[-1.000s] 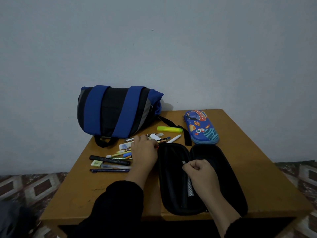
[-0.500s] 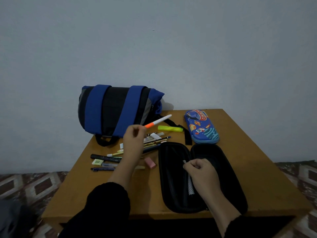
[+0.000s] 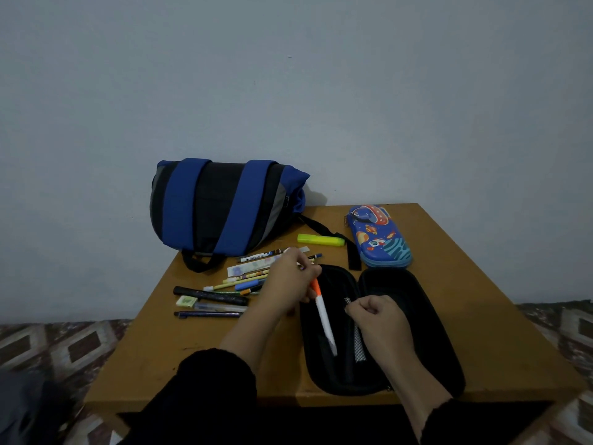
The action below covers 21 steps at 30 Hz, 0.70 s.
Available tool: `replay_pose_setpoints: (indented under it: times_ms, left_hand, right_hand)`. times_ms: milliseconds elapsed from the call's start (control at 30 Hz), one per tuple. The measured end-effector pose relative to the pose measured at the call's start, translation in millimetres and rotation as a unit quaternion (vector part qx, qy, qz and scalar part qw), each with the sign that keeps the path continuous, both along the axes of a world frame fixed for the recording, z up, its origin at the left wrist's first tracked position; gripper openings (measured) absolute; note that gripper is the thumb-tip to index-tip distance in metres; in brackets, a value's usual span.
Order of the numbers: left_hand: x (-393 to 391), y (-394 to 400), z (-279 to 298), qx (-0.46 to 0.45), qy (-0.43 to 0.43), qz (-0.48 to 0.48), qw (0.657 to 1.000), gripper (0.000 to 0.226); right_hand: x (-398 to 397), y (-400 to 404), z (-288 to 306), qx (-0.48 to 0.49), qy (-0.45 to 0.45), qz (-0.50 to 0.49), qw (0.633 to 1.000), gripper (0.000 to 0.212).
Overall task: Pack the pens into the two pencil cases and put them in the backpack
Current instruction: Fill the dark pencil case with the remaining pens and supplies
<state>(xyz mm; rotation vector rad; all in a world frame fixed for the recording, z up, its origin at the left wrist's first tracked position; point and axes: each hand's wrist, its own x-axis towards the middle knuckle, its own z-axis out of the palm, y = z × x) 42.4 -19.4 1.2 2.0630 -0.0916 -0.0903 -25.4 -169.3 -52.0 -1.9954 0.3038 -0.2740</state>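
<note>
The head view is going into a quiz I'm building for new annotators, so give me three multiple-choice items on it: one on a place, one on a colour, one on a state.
1. Where does the yellow highlighter lie?
A. Inside the black case
B. On the table between the backpack and the blue printed case
C. On the floor

2. What colour is the end of the white pen nearest the left hand?
A. Orange
B. Green
C. Purple

3. In what state is the black pencil case?
A. Zipped shut
B. Inside the backpack
C. Lying open flat

Answers:
1 B: it rests on the table, right of the backpack and left of the blue printed case.
2 A: the section by the fingers is orange.
3 C: both halves lie spread, and the right hand grips its middle divider.
</note>
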Motion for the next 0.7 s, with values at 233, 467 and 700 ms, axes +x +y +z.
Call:
replay_pose_setpoints:
  times_ms: [233, 467, 700]
  left_hand:
    - [-18.1, -4.5, -10.3, 0.204, -0.024, -0.131, 0.97, 0.036]
    - [-32.9, -0.6, -12.0, 0.297, -0.022, -0.261, 0.918, 0.071]
    - [-38.9, -3.8, -22.9, 0.222, -0.009, -0.168, 0.96, 0.082]
  right_hand:
    - [-2.1, 0.5, 4.5, 0.001, 0.003, 0.0, 1.0, 0.019]
    - [-0.5, -0.3, 1.6, -0.004, 0.006, -0.002, 1.0, 0.019]
    - [-0.9, 0.3, 2.2, 0.003, 0.001, -0.002, 1.0, 0.019]
